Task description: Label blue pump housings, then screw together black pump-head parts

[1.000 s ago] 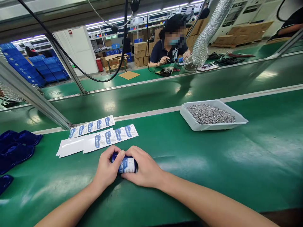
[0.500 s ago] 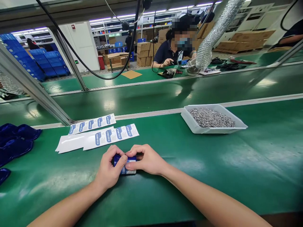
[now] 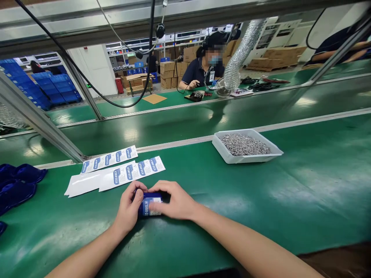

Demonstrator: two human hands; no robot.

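A dark blue plastic part (image 3: 148,195) with a blue-and-white printed label (image 3: 147,206) on its near face rests on the green work surface between my hands. My left hand (image 3: 129,204) is closed round its left side, the thumb bent along the edge. From the right, my right hand (image 3: 174,200) grips it, fingertips at the top and thumb lying across the label. My fingers hide much of the part's far side. Just beyond my hands lie sheets of matching labels (image 3: 131,173), some of the backing bare white.
At the right stands a white tray (image 3: 232,157) heaped with small metal pieces. More dark blue plastic parts (image 3: 17,191) lie at the far left. A metal post (image 3: 58,127) rises on the left, and a black cable (image 3: 110,102) hangs ahead. Across the line a co-worker (image 3: 199,73) sits.
My right thumb has moved down and left across the label, and more of the label shows. My left thumb has drawn back to the left. The whole view has shifted slightly.
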